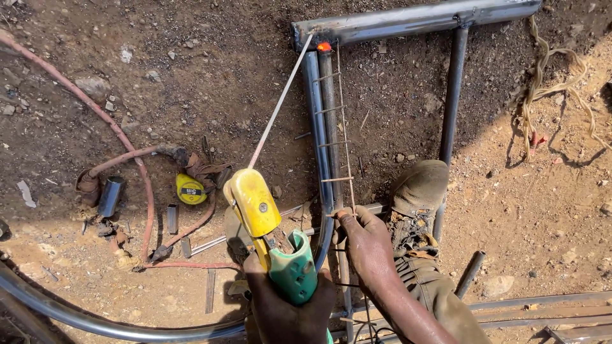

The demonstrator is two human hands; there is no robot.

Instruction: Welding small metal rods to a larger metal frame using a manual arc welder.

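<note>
The left hand (pixel 290 312) has its grip closed tight round the green handle of a welding electrode holder (pixel 268 239) with a yellow head; the head sits just above the fist. From the head a thin welding rod (pixel 280 102) runs up and to the right, and its tip meets a glowing orange spot (pixel 324 46) at the corner of the steel frame (pixel 408 20).

The right hand (pixel 363 245), just beside the left, has its fingers curled shut on the lower end of a thin rusty rod ladder (pixel 336 127) that lies along the frame's left upright tubes. A worn boot (pixel 414 194) stands to the right of that hand, touching the frame's second upright.

The frame lies flat on bare dirt ground (pixel 210 70); inside it, between the uprights, is open soil. To the left of the holder lie a yellow tape measure (pixel 190 189), a reddish cable (pixel 121 137), a short metal tube (pixel 111 195) and small steel offcuts. A curved pipe (pixel 95 322) sweeps along the bottom left edge. A frayed rope (pixel 548 76) lies at the upper right, well apart from the hands.
</note>
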